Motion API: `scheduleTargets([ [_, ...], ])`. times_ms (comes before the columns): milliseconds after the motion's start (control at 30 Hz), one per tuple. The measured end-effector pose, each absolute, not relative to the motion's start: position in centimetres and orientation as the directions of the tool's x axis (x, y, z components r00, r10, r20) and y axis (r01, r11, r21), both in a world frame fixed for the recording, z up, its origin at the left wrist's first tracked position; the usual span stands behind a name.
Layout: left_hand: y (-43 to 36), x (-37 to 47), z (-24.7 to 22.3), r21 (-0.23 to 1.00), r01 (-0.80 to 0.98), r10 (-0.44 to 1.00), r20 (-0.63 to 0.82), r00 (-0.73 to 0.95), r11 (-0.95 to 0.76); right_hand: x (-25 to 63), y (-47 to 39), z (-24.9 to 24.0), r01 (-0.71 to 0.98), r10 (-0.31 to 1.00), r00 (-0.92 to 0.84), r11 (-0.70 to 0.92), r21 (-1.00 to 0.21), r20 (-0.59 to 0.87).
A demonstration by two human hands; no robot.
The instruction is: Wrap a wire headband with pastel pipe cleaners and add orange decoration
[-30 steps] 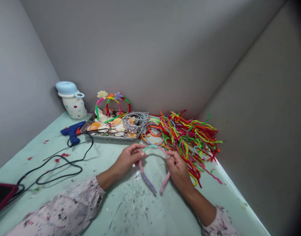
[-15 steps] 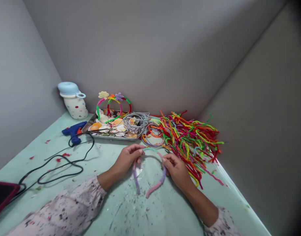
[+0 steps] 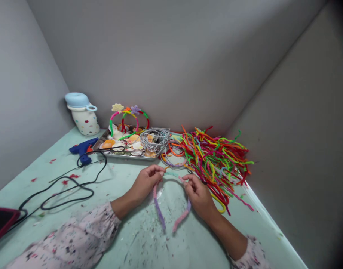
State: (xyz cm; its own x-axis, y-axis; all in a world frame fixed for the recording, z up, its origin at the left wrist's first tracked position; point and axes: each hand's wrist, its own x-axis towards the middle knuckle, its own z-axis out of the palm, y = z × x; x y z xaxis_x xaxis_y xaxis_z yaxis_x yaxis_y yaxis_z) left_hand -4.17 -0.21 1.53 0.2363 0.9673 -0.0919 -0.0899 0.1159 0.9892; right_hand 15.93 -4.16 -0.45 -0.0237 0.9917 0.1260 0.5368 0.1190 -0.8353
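Observation:
Between my hands is a headband (image 3: 171,173) wrapped in fuzzy pipe cleaner, pale green at the top, with pink and purple bands down its two arms. Its ends point toward me, a little apart from each other. My left hand (image 3: 147,183) pinches it at the upper left, thumb and fingers closed on the band. At the upper right, my right hand (image 3: 198,191) pinches it near the join of green and pink. Beyond them lie grey wire hoops (image 3: 174,164) and a big heap of bright pipe cleaners (image 3: 216,160).
A metal tray (image 3: 129,157) of shells holds a coil of grey wire (image 3: 156,138) and two flower-topped bands (image 3: 123,116). Left of it are a blue glue gun (image 3: 83,149), its black cord (image 3: 73,178) and a white bottle (image 3: 85,119). A dark red-edged device (image 3: 3,224) sits far left.
My right hand has slid up the band closer to its top. The headband's two ends have moved nearer to me and slightly to the right.

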Motion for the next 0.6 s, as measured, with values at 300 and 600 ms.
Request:
scheduleTargets([
  [300,-0.1,-4.5,0.7,0.961,-0.209,0.951,-0.116,0.285,0.180,15.9,-4.4,0.2,0.642,0.970,0.066,0.138,-0.754,0.233],
  [600,-0.4,-4.2,1.1,0.993,0.042,0.980,0.100,0.174,-0.108,15.8,-3.7,1.0,0.719,0.932,-0.009,0.259,-0.645,0.364],
])
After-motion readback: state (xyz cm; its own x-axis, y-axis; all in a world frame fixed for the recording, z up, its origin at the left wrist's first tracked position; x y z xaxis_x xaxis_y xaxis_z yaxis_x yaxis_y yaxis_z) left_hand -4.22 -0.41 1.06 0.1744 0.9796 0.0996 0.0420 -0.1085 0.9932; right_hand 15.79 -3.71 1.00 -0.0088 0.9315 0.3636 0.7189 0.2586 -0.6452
